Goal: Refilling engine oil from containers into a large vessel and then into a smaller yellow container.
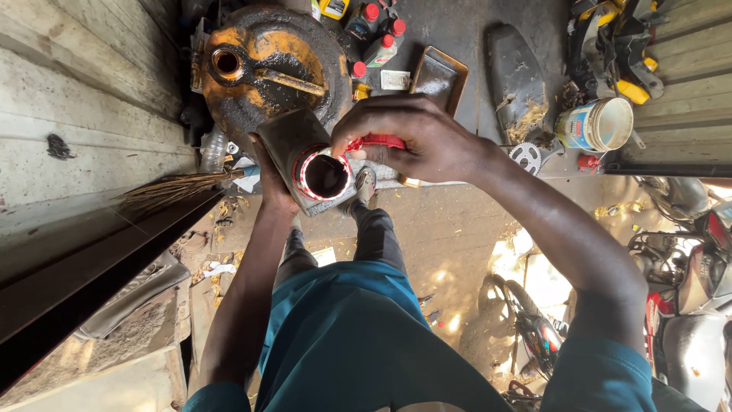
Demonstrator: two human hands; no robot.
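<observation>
The person looks down at both own hands, which meet in front of the chest over a dusty workshop floor. The left hand (273, 187) is closed around the side of a dark rectangular can (296, 149), which it holds tilted so that the round mouth faces the camera. This mouth has a red and white ring around it, and the inside looks dark. The right hand (415, 137) comes from the right side, with the fingers bent down over the top edge of the can, and between the fingers it pinches a red plastic strip (375, 143) that lies just beside the mouth; I cannot tell if the strip is attached to the ring. Beyond the hands stands a big round drum (263, 65), yellow and black with old oil, with an open hole in its top. Near it are several small oil bottles with red caps (379, 47), a dark rectangular tray (440, 76), and further right a white paint tin (598, 123) lying on its side. A metal sprocket (525, 157) rests near the right wrist, and parts of motorcycles (686, 252) show at the right edge
</observation>
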